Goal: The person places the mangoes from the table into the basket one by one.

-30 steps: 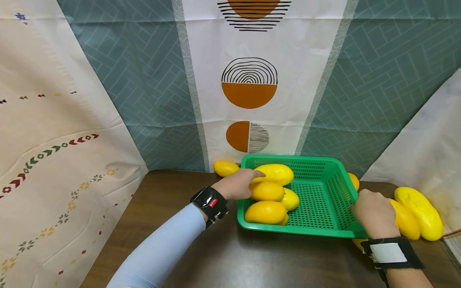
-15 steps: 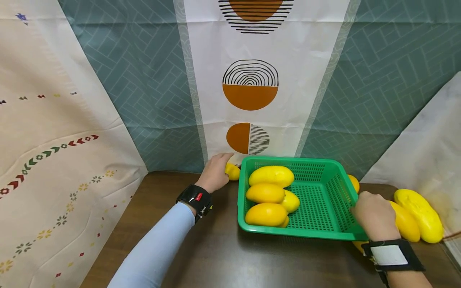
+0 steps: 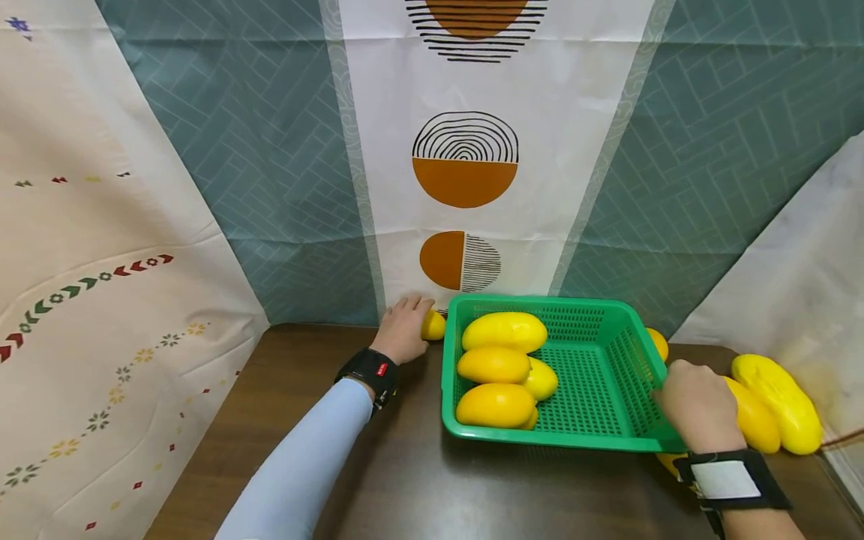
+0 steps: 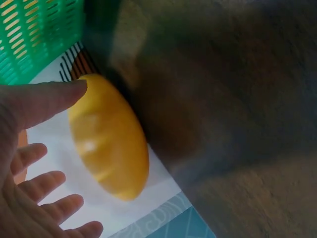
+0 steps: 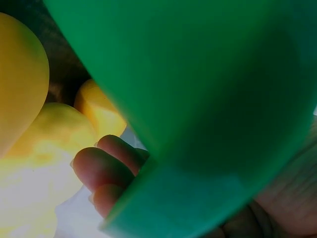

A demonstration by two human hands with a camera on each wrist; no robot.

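My left hand reaches to a small yellow mango beside the basket's back left corner. In the left wrist view its fingers are spread and the thumb lies over one end of the mango; whether they touch is unclear. The right hand grips the right rim of a green plastic basket. The right wrist view has its fingertips curled past the basket edge. Inside the basket's left half lie several yellow fruits, among them a mango and a longer one.
More yellow fruit lies right of the basket: a mango and a long, bumpy fruit near the right cloth. Another fruit shows behind the basket's right side. Patterned cloth hangs along the back of the brown table.
My left hand has left the long fruit inside the basket and moved left and back to the mango outside. The right hand keeps its grip on the basket rim.
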